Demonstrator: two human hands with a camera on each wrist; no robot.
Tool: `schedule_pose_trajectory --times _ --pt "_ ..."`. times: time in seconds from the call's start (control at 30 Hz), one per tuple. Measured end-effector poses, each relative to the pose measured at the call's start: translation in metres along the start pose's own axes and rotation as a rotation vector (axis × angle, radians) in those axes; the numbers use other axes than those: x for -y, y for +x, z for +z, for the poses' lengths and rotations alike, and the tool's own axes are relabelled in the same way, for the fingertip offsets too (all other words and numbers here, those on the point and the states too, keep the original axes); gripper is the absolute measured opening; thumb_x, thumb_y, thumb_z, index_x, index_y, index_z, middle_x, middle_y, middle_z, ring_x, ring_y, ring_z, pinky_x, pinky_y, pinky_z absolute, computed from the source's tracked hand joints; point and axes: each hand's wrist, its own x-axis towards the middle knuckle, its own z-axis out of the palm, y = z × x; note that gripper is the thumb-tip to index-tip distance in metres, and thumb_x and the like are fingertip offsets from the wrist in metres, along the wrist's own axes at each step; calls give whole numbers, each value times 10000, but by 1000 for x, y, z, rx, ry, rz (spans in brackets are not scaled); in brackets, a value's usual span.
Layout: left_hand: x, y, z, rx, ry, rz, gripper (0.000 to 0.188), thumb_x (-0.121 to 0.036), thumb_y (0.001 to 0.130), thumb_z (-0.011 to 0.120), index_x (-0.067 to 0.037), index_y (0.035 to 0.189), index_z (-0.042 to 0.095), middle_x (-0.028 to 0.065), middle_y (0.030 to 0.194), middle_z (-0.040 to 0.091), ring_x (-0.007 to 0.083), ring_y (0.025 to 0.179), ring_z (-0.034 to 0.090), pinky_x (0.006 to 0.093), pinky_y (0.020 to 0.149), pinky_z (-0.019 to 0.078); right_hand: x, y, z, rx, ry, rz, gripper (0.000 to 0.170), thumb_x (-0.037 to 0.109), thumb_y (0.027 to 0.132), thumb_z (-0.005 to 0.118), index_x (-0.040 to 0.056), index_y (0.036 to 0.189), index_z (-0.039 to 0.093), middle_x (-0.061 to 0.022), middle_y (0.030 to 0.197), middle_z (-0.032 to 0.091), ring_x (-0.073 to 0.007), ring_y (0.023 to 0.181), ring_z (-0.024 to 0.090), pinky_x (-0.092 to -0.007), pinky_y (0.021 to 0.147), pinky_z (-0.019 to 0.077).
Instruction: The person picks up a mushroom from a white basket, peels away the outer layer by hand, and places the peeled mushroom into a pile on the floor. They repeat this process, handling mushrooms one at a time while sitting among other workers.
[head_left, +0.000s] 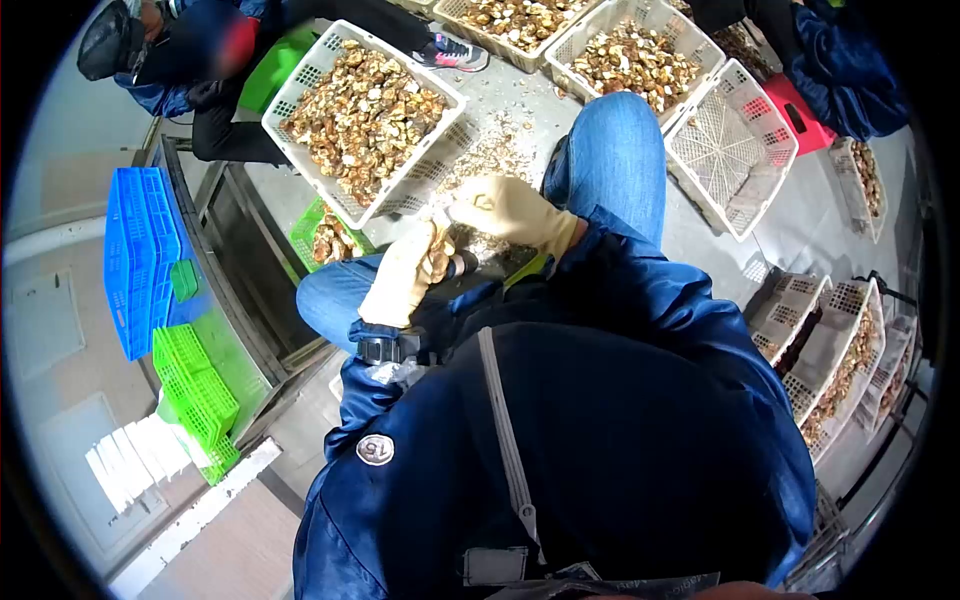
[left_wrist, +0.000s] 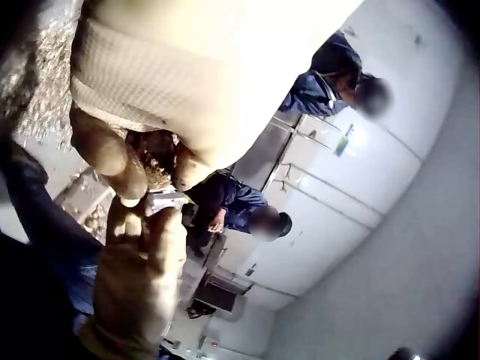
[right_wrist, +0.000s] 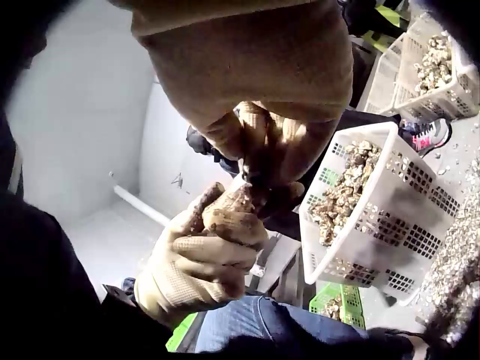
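Both hands wear cream work gloves and meet in front of the person's lap. The left hand (head_left: 398,278), with a watch at its wrist, grips a brown mushroom (left_wrist: 156,161) between curled fingers and thumb. Close against it, the right hand (head_left: 512,213) bends its fingers inward. A small pale, shiny thing (left_wrist: 166,200) shows at the right fingertips, pinched there; its kind I cannot tell. In the right wrist view, the left hand (right_wrist: 202,262) faces the right hand (right_wrist: 247,67), fingertips together. The gloves hide most of the mushroom.
A white crate (head_left: 290,85) heaped with mushrooms stands ahead, with a green basket (head_left: 302,235) beside it. A white crate (head_left: 690,165) stands right of the knee. Filled crates (head_left: 850,350) are stacked at right. Loose scraps (head_left: 490,150) litter the floor. Other people sit nearby.
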Motion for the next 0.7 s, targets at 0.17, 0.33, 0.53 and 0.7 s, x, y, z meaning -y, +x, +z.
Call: schedule_pose_trajectory --times 0.17,0.33,0.53,0.7 --pt "5 -1 -3 -9 97 -17 334 -373 1005 548 -48 986 622 14 759 578 92 584 463 228 509 347 -45 6 11 -29 -141 -225 243 258 925 621 43 877 722 -110 698 668 -206 546 584 -349 543 470" --pt "8 5 -7 6 -21 -47 369 -364 1011 530 -51 1202 575 13 782 585 94 563 451 230 495 334 -27 0 9 -4 36 -42 251 258 917 635 34 846 722 -98 656 658 -169 521 574 -329 512 462" --pt "17 10 -15 -16 -25 -20 328 -401 1009 534 -85 1066 599 -6 745 552 71 543 413 222 474 298 -14 3 1 63 -57 44 258 265 900 635 31 809 693 -116 664 650 -172 531 578 -346 523 449" --pt "13 5 -14 -62 15 -44 316 -405 1017 528 -96 984 588 -12 720 533 66 533 408 216 470 289 -16 2 2 20 -37 113 244 258 895 625 34 828 695 -127 694 667 -210 582 605 -357 575 473"
